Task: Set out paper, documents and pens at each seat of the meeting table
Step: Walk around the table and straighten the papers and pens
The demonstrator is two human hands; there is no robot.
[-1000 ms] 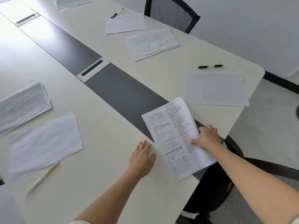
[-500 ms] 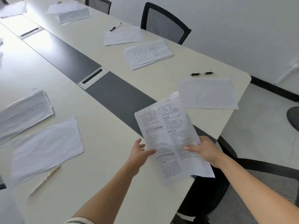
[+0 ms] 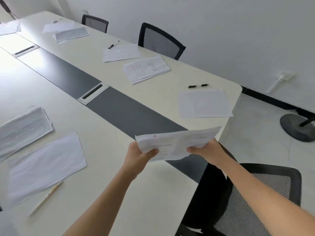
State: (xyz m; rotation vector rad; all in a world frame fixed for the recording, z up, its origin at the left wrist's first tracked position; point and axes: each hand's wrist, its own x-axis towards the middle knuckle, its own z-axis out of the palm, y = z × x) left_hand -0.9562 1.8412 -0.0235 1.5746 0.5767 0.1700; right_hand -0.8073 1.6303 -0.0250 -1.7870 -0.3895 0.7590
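The left hand (image 3: 138,154) and the right hand (image 3: 206,150) hold one printed document (image 3: 177,143) in the air above the near end of the meeting table (image 3: 153,193). Each hand pinches a near corner, thumb on top; the fingers underneath are hidden. The printed document lies almost level and is seen nearly edge-on, above the dark centre strip (image 3: 129,114). It touches nothing on the table. Its print is blurred, and it appears to consist of more than one sheet.

Items on the right-hand side of the table:
- An end-seat blank sheet (image 3: 204,103) lies flat near the rounded corner, with a black pen (image 3: 198,85) just beyond it and apart from it.
- Further along lie a tabulated document (image 3: 146,68), a far blank sheet (image 3: 121,52) and a second black pen (image 3: 113,44) at that sheet's far edge.

Items on the left-hand side:
- A left-side blank sheet (image 3: 46,166) lies flat, with a pale pen (image 3: 46,198) just beside its near edge.
- A text document stack (image 3: 22,130) lies beyond that sheet.

A cable hatch (image 3: 93,93) sits in the centre strip. A mesh-backed chair (image 3: 255,201) stands at the table's near end, below the right forearm. Another mesh chair (image 3: 160,41) stands at the far side, behind the tabulated document.
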